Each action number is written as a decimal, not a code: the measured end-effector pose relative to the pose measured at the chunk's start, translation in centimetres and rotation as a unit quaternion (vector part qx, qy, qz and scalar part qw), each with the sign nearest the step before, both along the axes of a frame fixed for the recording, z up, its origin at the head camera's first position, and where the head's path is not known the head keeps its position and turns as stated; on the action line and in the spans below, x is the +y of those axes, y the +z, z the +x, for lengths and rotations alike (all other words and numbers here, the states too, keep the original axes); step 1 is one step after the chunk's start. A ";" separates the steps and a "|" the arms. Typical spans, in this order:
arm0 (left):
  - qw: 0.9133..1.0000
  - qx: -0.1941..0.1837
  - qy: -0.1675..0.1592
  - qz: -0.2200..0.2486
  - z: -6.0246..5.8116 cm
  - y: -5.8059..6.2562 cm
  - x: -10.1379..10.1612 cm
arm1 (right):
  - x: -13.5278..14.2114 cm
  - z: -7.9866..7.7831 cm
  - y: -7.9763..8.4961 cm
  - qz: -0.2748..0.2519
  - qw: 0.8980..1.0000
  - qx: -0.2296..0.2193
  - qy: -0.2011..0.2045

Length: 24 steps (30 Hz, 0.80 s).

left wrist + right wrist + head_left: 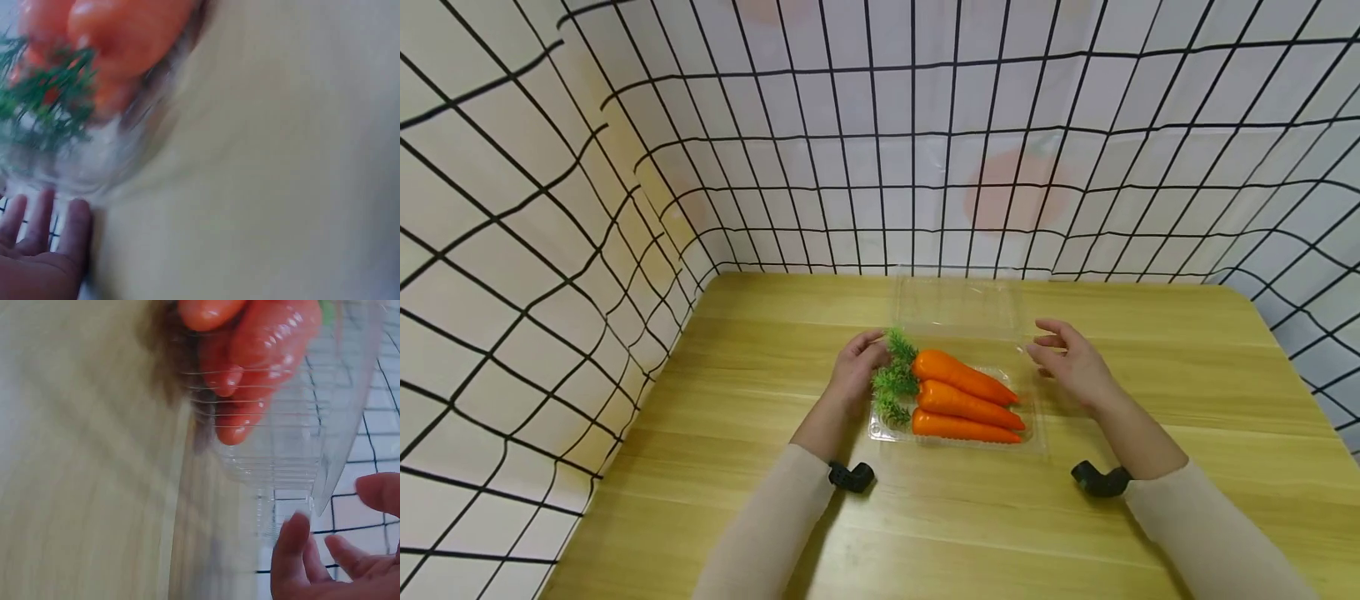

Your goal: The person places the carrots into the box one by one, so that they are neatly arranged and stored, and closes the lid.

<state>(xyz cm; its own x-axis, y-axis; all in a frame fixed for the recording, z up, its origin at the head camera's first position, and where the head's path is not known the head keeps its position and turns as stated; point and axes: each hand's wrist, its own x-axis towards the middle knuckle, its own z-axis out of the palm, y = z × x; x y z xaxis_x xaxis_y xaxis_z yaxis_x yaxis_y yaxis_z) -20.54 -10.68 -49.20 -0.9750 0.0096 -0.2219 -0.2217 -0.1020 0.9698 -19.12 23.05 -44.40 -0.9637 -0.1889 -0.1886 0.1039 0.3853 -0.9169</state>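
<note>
A clear plastic clamshell box (1037, 437) lies on the table with its lid (958, 302) folded back. Three orange carrots, top (958, 375), middle (970, 405) and bottom (964, 427), lie side by side in it, tips to the right. Their feathery green tops (891, 385) fill the left end. My left hand (853, 368) is at the box's left side, fingers extended beside the greens. On the other side, my right hand (1075, 367) has its thumb and fingers spread apart, fingertips by the box's rear right corner. In the right wrist view, these fingertips (295, 534) are right at the clear plastic rim.
The wooden table (685, 467) extends around the box on all sides. A white sheet with a black grid (820, 150) rises behind the table and along both sides. Black wrist-worn pieces, left (852, 477) and right (1101, 480), sit by the cream sleeves.
</note>
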 end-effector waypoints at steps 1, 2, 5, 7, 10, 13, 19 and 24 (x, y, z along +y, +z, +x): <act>1.000 0.001 -0.014 -0.023 -0.2 0.3 -0.2 | 0.2 -0.2 -0.1 -0.057 0.998 -0.029 0.003; 0.999 0.002 -0.027 -0.044 -0.4 0.5 -0.4 | 0.5 -0.4 -0.2 -0.121 0.991 -0.061 0.001; 0.994 0.000 -0.068 -0.089 -1.0 1.3 -1.1 | 1.2 -1.0 -0.5 -0.270 0.951 -0.148 -0.011; 0.992 -0.011 -0.097 -0.083 -1.4 1.8 -1.5 | 1.5 -1.2 -0.7 -0.308 0.935 -0.175 -0.019; 0.987 -0.023 -0.143 -0.073 -1.9 2.2 -2.1 | 1.7 -1.3 -1.0 -0.294 0.939 -0.179 -0.016; 0.982 -0.035 -0.174 -0.071 -2.3 2.4 -2.5 | 1.8 -1.5 -1.4 -0.267 0.948 -0.175 -0.005; 0.980 -0.069 -0.183 -0.045 -2.7 2.4 -2.8 | 1.8 -1.6 -1.9 -0.222 0.961 -0.161 0.023; 0.980 -0.080 -0.184 -0.016 -2.8 2.3 -2.6 | 1.8 -1.7 -2.3 -0.246 0.955 -0.162 0.034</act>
